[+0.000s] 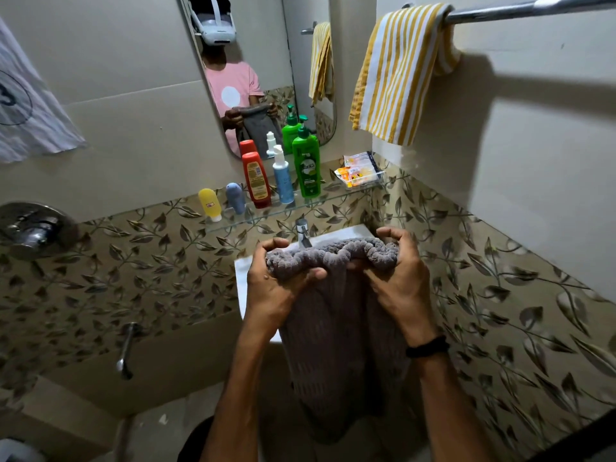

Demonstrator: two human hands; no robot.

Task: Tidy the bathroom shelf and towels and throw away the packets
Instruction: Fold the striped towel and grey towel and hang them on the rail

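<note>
The grey towel (336,328) is thick cloth, ribbed down its length and bunched into a nubby, matt edge at the top. The yellow-and-white striped towel (396,71) is thinner woven cloth, also matt. The towel rail (520,10) is polished metal. The shelf (266,212) is clear glass with a smooth, reflective face. The green bottle (306,168), red bottle (256,180) and yellow tube (210,204) are glossy plastic; the blue-grey tube (235,197) looks duller. The packets (358,170) are shiny, crinkled film. The tap (302,233) and shower mixer (33,228) are bright chrome. The washbasin (343,234) is smooth, glossy white. The leaf-patterned wall tiles (150,261) have a soft sheen.
</note>
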